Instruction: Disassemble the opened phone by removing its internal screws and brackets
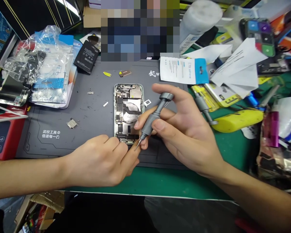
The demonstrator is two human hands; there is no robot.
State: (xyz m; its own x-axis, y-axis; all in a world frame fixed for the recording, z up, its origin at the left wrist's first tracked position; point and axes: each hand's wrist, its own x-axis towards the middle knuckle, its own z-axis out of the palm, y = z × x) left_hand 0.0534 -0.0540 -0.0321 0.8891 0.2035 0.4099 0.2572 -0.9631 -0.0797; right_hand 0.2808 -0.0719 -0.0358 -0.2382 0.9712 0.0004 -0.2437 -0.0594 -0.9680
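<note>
An opened smartphone (134, 110) lies face up on the grey work mat (92, 113), its inner boards and metal plates exposed. A grey precision screwdriver (148, 125) is gripped in my right hand (186, 129), with the index finger up by its cap and the bit slanting down to the left. The bit tip sits at the fingers of my left hand (104, 158), just below the phone's lower edge. My left hand is closed, knuckles up; whatever its fingertips hold, if anything, is hidden. Beside the phone's right edge is a small SIM tray (147, 102).
Small metal parts (72, 123) and a yellow-marked flex piece (124, 73) lie on the mat. A black battery (86, 56) and plastic-wrapped packets (52, 71) are at left, near a red device (5, 136). Another screwdriver (203, 106) and a yellow bottle (240, 120) lie right.
</note>
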